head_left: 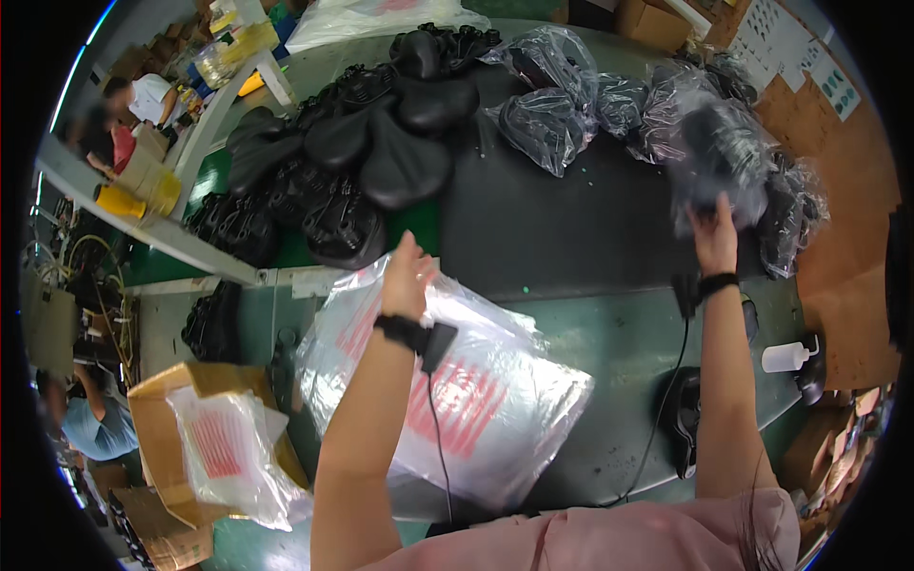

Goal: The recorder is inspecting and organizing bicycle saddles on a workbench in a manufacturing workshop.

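Risked dropping the bagged item [716, 143] through slipperiness, with half-curled right hand [715, 240] of unclear grip and half-open, empty left hand [405, 285].

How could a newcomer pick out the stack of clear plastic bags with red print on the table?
Find the flat black mat on the green worktable. At its near-left corner lie the shiny, clear plastic bags with red print. Unlike those in the brown cardboard box, these lie on the worktable.

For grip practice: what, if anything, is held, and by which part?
Cannot tell: right hand is at a blurred bag's near end; left hand seems empty.
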`<action>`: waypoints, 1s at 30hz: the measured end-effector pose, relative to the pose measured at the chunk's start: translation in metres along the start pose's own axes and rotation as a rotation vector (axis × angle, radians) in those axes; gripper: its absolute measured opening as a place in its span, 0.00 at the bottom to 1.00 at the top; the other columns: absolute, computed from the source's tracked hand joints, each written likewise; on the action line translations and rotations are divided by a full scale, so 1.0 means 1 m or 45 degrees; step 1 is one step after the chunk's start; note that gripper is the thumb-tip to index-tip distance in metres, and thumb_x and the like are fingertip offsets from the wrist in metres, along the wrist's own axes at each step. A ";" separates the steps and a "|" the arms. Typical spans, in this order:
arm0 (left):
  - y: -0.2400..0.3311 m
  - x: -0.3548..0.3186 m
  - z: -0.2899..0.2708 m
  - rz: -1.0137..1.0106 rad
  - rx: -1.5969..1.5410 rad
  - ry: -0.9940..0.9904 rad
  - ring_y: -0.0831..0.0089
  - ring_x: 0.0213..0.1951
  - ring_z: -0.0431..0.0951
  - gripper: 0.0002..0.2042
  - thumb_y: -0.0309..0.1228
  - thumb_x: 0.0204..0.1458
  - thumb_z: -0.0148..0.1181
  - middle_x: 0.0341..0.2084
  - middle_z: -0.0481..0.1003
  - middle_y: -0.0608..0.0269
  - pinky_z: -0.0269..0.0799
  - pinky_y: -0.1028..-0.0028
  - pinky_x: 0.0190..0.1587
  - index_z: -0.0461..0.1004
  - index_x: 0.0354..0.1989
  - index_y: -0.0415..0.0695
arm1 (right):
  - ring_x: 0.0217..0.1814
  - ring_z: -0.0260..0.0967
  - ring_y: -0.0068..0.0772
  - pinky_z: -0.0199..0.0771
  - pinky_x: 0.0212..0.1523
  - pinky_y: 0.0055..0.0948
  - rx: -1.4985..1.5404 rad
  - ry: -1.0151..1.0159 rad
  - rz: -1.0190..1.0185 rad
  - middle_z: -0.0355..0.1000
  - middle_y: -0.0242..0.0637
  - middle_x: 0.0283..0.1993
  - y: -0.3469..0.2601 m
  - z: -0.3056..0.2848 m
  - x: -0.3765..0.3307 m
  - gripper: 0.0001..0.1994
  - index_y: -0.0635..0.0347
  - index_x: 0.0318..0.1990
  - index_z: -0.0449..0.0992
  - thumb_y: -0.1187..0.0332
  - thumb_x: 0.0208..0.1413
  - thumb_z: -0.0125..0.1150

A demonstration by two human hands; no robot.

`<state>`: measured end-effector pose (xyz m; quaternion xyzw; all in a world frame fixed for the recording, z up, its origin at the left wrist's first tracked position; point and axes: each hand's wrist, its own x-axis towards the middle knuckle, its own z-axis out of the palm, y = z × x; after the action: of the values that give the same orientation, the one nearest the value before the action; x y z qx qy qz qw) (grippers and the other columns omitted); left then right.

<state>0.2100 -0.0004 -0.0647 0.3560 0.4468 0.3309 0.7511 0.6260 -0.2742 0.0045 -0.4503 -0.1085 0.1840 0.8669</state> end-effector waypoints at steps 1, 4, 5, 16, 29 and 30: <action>0.003 0.036 -0.012 -0.047 -0.147 0.122 0.53 0.64 0.56 0.43 0.54 0.50 0.60 0.63 0.53 0.44 0.57 0.59 0.62 0.50 0.66 0.37 | 0.56 0.68 0.37 0.68 0.58 0.40 0.051 0.064 0.142 0.71 0.41 0.52 0.009 0.029 0.007 0.22 0.61 0.61 0.61 0.58 0.65 0.48; 0.015 0.102 0.009 0.041 -0.257 0.213 0.49 0.68 0.47 0.50 0.53 0.45 0.67 0.67 0.46 0.45 0.52 0.52 0.64 0.44 0.68 0.38 | 0.52 0.70 0.36 0.71 0.53 0.37 -0.235 -0.237 0.263 0.71 0.43 0.52 0.057 0.073 -0.030 0.26 0.63 0.63 0.57 0.59 0.62 0.52; 0.018 0.118 0.013 0.094 -0.248 0.264 0.49 0.63 0.56 0.46 0.52 0.44 0.68 0.64 0.53 0.46 0.60 0.52 0.60 0.50 0.66 0.38 | 0.49 0.72 0.35 0.73 0.50 0.35 -0.351 -0.376 0.305 0.72 0.44 0.50 0.067 0.091 -0.064 0.26 0.64 0.62 0.58 0.60 0.61 0.54; 0.016 0.041 0.016 0.677 -0.069 0.517 0.63 0.37 0.74 0.26 0.27 0.45 0.67 0.42 0.69 0.51 0.80 0.65 0.31 0.57 0.48 0.34 | 0.38 0.75 0.33 0.76 0.41 0.30 -0.291 -0.645 1.256 0.76 0.43 0.40 0.117 0.063 -0.209 0.21 0.66 0.53 0.70 0.57 0.64 0.47; 0.048 -0.257 0.019 1.825 1.749 -1.291 0.72 0.35 0.73 0.24 0.28 0.42 0.57 0.32 0.71 0.69 0.67 0.74 0.31 0.70 0.52 0.54 | 0.56 0.70 0.42 0.73 0.51 0.48 0.325 -0.351 1.461 0.68 0.47 0.58 0.046 -0.011 -0.281 0.38 0.59 0.61 0.63 0.33 0.58 0.35; 0.050 -0.266 0.030 1.836 1.751 -1.330 0.72 0.38 0.73 0.22 0.28 0.42 0.57 0.34 0.71 0.70 0.66 0.74 0.33 0.71 0.50 0.56 | 0.58 0.68 0.42 0.66 0.58 0.50 0.359 -0.369 1.391 0.67 0.43 0.59 0.030 -0.019 -0.276 0.34 0.56 0.61 0.63 0.37 0.60 0.37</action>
<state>0.1268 -0.1976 0.1030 0.9648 -0.1452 0.1814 0.1233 0.3752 -0.3875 -0.0372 -0.2914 0.0475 0.6771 0.6740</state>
